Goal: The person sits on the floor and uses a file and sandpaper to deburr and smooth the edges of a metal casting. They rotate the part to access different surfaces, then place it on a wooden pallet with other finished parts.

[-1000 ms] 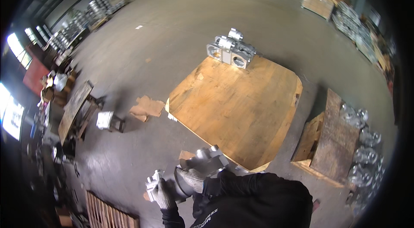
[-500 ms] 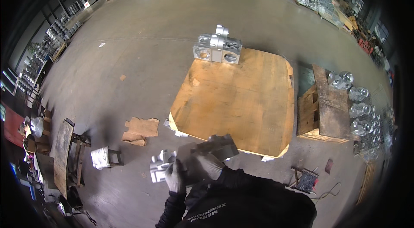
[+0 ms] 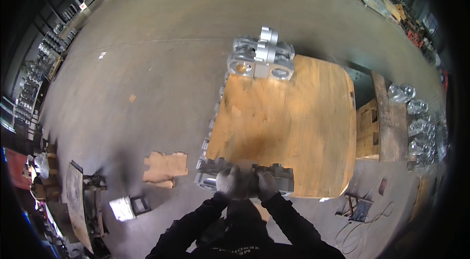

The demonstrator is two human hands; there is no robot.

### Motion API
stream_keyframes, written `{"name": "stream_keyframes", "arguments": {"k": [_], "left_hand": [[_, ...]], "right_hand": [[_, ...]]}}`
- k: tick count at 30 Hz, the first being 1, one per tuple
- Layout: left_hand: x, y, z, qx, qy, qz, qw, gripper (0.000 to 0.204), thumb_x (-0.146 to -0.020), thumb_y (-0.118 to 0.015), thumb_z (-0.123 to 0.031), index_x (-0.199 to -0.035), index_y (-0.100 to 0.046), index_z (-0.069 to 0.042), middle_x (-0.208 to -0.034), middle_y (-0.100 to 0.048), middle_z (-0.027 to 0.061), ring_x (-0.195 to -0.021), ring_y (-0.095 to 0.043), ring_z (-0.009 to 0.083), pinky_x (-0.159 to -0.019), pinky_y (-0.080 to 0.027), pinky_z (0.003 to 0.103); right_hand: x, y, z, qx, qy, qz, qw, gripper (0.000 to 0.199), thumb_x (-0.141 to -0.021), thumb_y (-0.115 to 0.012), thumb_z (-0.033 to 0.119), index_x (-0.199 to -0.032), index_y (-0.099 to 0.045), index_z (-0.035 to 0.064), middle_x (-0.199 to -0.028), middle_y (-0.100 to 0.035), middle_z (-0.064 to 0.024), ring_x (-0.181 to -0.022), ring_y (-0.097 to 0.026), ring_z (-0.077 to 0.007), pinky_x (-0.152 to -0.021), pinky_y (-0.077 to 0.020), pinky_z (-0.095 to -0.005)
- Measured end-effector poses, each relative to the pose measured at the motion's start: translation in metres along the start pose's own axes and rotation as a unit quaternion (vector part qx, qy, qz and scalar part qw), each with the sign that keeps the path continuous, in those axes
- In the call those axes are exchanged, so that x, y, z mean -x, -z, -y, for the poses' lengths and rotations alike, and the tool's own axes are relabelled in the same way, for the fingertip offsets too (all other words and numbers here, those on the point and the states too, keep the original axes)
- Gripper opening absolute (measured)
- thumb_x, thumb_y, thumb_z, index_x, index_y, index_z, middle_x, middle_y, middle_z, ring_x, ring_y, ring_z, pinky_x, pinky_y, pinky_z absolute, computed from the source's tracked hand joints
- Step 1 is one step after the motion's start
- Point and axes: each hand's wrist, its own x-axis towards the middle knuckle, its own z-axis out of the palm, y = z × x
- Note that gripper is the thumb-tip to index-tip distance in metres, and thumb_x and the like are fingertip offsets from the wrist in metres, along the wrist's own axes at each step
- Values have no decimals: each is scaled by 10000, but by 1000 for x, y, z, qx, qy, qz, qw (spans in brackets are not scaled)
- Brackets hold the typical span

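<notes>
My left hand [image 3: 232,183] and my right hand [image 3: 266,184], both in light work gloves, are closed side by side around the middle of a long grey metal casting [image 3: 283,176]. A round opening shows at the casting's left end; the hands cover its middle. It lies across the near left edge of a wooden board [image 3: 303,126]; whether it rests there or hangs just above cannot be made out. At the board's far left corner stands a similar cast housing [image 3: 262,65] with two round holes facing me and cylindrical parts on top.
Metal parts [image 3: 210,129] stick out beneath the board's left edge. A wooden crate [image 3: 367,129] and silvery castings [image 3: 418,126] stand to the right. A folding stool [image 3: 359,207] sits near right. Cardboard [image 3: 165,168] and a small stool [image 3: 122,208] are on the floor at left.
The casting in my hands has moved right, onto or over the board's near edge. Both arms now reach straight forward, and the view has shifted, with the board appearing farther right.
</notes>
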Motion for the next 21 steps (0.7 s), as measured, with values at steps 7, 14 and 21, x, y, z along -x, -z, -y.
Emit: {"name": "stream_keyframes", "arguments": {"k": [7,14,21], "left_hand": [[-204,-79,-75,0,-169,3,986,393,-978,-620,-355,-946,-760,10,-878,-725,278,-894,-721,451,-797,-547,488],[-356,-161,-149,-33,-201,9,979,494,-1006,-580,-434,-1082,-739,27,-1010,-731,288,-1012,-694,464,-879,-535,476],[-403,-236,-193,-116,-157,0,981,561,-980,-520,-514,-961,-733,4,-936,-703,310,-986,-669,505,-850,-539,534]], "right_hand": [[-212,40,4,-62,263,-129,954,283,-1039,-495,120,-1192,-679,-32,-1197,-704,-192,-1129,-648,-284,-981,-516,-394],[-392,109,48,285,205,-155,923,388,-942,-437,-29,-1272,-640,-39,-1234,-665,-308,-1146,-651,-450,-988,-527,-492],[-500,147,13,204,131,-233,942,375,-1082,-447,281,-1142,-630,-42,-1033,-703,-178,-1031,-654,-276,-947,-492,-417]]}}
